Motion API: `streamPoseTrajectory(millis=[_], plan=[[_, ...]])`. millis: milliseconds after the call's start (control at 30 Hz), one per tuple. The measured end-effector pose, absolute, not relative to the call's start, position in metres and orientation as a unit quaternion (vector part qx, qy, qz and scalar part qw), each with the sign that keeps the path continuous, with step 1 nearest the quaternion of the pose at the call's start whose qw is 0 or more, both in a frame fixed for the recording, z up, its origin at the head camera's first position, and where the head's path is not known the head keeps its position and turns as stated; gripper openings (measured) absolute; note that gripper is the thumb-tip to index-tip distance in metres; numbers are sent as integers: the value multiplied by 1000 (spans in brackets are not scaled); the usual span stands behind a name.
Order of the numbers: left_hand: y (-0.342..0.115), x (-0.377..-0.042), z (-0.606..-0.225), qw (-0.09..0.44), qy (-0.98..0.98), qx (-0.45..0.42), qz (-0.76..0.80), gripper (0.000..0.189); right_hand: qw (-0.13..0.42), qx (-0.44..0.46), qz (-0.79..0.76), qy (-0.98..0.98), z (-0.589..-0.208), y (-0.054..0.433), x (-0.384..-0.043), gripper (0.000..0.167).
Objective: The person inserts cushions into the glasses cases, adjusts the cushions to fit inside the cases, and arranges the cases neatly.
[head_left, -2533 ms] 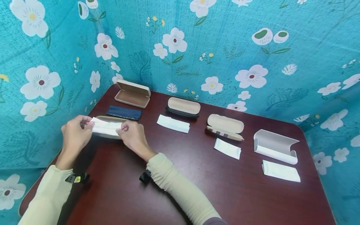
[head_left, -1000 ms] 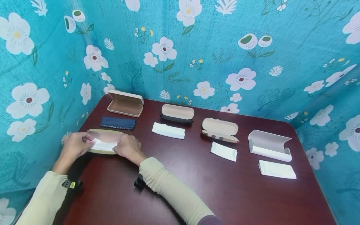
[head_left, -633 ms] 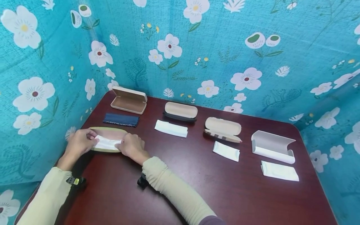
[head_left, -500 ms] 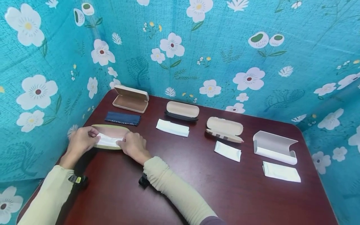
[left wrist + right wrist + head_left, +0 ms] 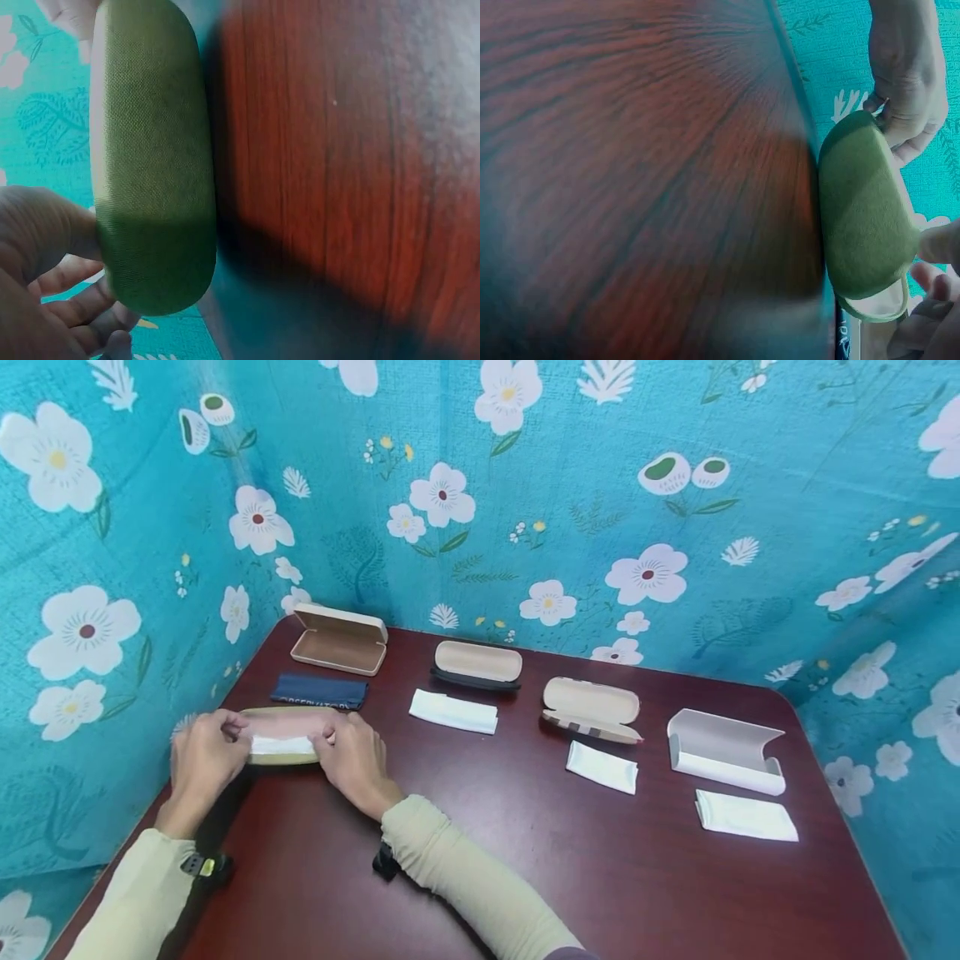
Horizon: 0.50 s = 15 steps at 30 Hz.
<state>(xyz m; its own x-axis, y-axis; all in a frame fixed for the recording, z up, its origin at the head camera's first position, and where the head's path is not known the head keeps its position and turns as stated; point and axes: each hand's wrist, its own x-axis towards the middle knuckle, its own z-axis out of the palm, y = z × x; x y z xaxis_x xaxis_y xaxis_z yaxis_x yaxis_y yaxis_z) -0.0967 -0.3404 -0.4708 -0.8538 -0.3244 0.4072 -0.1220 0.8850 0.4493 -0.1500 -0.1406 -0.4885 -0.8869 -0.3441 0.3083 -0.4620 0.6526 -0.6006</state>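
Note:
An open olive-green glasses case (image 5: 281, 760) with a pinkish lining lies at the table's left, and a folded white cloth (image 5: 281, 745) lies inside it. My left hand (image 5: 206, 760) holds the case's left end, its thumb at the front rim beside the cloth. At the opposite end my right hand (image 5: 356, 758) grips the case, thumb by the cloth and fingers bent behind. The left wrist view shows the case's outer side (image 5: 154, 150), with fingers partly hidden behind it. In the right wrist view the case (image 5: 866, 210) stands between both hands.
Behind it lie a navy cloth (image 5: 318, 691) and an open brown-lined case (image 5: 341, 650). Rightward stand more open cases: black (image 5: 477, 662), checked (image 5: 592, 700) and white (image 5: 723, 752). A folded white cloth (image 5: 453, 711) lies before the black one. Floral fabric hangs behind the table.
Both hands have come down with the white cloth from above the green case into it. The cloth now lies flatter along the front of the case.

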Motion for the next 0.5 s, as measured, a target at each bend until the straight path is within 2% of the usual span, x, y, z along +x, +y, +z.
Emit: streamPoseTrajectory(millis=[100,200,267,367,433,500], plan=[[-337,-90,-470,272,-933,136,-192,9,110,238,368,-892,-491,-141,-146,20],[-335,-85,-469,299,-923,148,-192,12,118,273,373,-879,-491,-139,-145,33],[-336,-84,-468,323,-914,125,-213,18,110,303,367,-873,-491,-136,-148,47],[-340,-88,-464,340,-908,42,-242,32,72,342,343,-872,-487,-131,-154,74],[-344,-92,-461,308,-918,-24,-250,48,36,359,321,-876,-484,-128,-158,91],[-348,-96,-458,241,-938,-72,-238,69,-2,369,298,-880,-480,-126,-163,103]])
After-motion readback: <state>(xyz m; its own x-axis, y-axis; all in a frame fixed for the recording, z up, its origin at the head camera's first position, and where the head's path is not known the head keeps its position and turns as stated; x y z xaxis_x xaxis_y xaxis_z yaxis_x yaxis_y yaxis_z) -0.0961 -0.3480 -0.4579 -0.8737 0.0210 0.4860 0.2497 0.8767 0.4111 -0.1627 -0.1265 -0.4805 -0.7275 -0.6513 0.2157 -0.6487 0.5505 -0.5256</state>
